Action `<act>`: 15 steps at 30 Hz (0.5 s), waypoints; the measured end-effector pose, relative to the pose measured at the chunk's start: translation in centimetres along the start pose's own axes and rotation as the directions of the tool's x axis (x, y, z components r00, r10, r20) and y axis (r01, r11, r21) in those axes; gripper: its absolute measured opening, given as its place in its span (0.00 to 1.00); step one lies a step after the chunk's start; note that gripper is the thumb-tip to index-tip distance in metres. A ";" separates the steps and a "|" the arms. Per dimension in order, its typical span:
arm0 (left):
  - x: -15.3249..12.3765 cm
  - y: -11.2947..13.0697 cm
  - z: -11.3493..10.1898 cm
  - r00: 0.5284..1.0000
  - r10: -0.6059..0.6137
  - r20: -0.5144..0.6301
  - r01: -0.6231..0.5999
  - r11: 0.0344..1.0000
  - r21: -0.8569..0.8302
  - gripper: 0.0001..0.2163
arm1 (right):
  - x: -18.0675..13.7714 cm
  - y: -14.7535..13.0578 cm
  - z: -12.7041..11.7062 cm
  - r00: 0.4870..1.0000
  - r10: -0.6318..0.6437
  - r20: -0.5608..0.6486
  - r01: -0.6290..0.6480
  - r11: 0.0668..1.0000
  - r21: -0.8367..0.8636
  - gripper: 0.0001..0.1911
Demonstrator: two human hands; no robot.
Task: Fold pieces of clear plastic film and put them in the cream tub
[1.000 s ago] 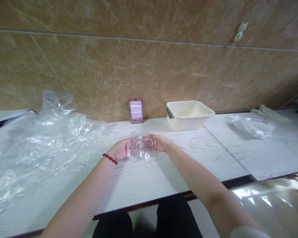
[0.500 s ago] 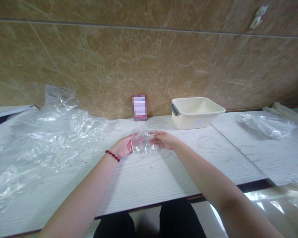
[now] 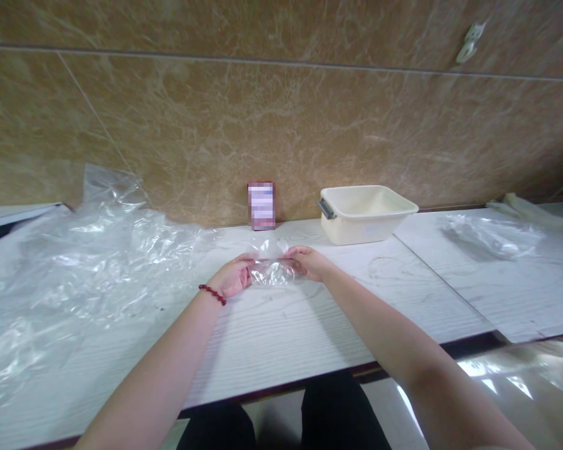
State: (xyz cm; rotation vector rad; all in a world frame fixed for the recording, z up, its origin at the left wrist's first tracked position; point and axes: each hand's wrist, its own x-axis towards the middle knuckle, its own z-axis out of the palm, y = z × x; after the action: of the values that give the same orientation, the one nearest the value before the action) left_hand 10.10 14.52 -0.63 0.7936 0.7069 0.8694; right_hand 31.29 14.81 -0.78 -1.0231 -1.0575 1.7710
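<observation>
Both of my hands meet over the middle of the white table [image 3: 272,337]. A small clear plastic bag [image 3: 271,265] is stretched between them. My left hand [image 3: 232,278], with a red bead bracelet at the wrist, pinches the bag's left edge. My right hand [image 3: 307,262] pinches its right edge, fingers curled in. The bag hangs just above the tabletop, crumpled and partly see-through.
A big heap of clear plastic sheeting [image 3: 79,262] covers the table's left side. A cream plastic tub [image 3: 363,212] and a small blurred card [image 3: 261,205] stand against the marble wall. Another crumpled clear bag [image 3: 490,234] lies on the right-hand table.
My fingers were spread around the bag half a second ago; now both hands have closed on its edges and drawn it a little flatter. The view has shifted slightly.
</observation>
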 end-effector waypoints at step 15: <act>-0.3 0.2 1.2 0.996 -0.074 -0.058 0.072 0.997 -0.032 0.09 | 0.2 -0.2 0.4 0.978 -0.175 -0.111 0.165 0.982 -0.090 0.11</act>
State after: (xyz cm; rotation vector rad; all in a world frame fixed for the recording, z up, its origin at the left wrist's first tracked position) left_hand 10.90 14.02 0.27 0.7132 0.7692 0.8382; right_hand 30.91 14.93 -0.50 -1.0410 -1.1142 1.5224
